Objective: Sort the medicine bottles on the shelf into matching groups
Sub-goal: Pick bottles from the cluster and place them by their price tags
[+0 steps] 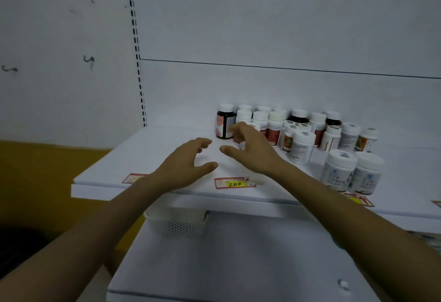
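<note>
Several medicine bottles crowd the right half of the white shelf (152,158). A dark bottle with a white cap (224,124) stands at the cluster's left end. White bottles with red labels (274,127) stand behind, and two large white bottles (350,170) are at the front right. My right hand (253,152) reaches to the cluster's left front. Its fingers curl round a small white bottle with a red label (238,140), which is mostly hidden by the hand; the thumb sticks out to the left. My left hand (188,161) hovers beside it over bare shelf, fingers relaxed, holding nothing.
Red price tags (235,183) are stuck along the shelf's front edge. A white perforated basket (176,223) sits on the lower shelf (238,266) under the edge. A slotted upright (137,51) runs up the back wall at the left.
</note>
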Available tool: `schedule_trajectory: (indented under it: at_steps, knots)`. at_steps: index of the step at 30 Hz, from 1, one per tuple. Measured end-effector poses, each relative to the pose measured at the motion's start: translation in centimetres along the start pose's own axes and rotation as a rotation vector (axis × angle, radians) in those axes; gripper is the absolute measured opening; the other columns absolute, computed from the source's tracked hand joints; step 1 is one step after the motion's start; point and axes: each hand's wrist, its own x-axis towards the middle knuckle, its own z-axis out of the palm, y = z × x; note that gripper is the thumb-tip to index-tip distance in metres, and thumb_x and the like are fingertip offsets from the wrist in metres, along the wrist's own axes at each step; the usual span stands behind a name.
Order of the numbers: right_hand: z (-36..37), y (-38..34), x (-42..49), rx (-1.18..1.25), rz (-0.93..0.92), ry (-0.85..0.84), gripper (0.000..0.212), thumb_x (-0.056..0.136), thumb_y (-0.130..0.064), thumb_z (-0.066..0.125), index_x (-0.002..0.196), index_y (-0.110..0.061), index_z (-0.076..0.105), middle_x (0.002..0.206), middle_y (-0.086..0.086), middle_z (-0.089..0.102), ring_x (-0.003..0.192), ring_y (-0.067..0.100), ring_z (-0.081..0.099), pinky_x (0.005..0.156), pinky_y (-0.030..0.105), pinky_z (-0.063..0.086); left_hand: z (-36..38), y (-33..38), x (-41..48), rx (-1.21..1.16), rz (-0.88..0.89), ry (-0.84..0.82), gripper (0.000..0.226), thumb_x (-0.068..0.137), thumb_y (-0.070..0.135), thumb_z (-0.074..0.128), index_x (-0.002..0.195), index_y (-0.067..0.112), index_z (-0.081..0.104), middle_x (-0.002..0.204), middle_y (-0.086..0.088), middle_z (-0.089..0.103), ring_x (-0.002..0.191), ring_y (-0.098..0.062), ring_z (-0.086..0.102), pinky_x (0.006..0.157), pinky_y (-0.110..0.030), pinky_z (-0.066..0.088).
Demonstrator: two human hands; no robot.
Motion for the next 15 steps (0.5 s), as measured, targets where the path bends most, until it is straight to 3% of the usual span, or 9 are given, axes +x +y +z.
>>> schedule_trajectory:
  at_steps: [6,11,15]
  knots:
    - [1.3,-0.1,8.3,-0.212,-0.007,-0.029,0.049,0.086,-0.039,0.063,0.126,-0.016,0.048,0.123,0.004,0.058,0.101,0.016,0.055,0.078,0.025,0.041,-0.5,-3.1,3.7,-0.026,0.033,-0.065,0.059,0.086,0.042,0.058,0.138,0.025,0.037,0.142,0.004,0.043,0.123,-0.012,0.046,0.097,-0.026,0.038]
    - [1.7,2.0,16.5,-0.377,0.031,-0.036,0.048,0.09,-0.035,0.057,0.131,-0.013,0.045,0.13,0.011,0.049,0.116,0.027,0.05,0.087,0.032,0.04,-1.0,-5.4,7.3,-0.05,0.052,-0.11,0.056,0.085,0.043,0.058,0.135,0.026,0.04,0.139,0.006,0.046,0.115,-0.004,0.046,0.094,-0.022,0.038]
    - [2.6,4.4,21.2,-0.533,0.093,-0.114,0.047,0.092,-0.036,0.052,0.131,-0.01,0.044,0.131,0.015,0.047,0.117,0.031,0.048,0.091,0.039,0.043,-1.5,-7.0,9.9,-0.025,0.099,-0.145,0.054,0.085,0.043,0.058,0.134,0.027,0.042,0.136,0.009,0.048,0.109,0.001,0.045,0.092,-0.02,0.039]
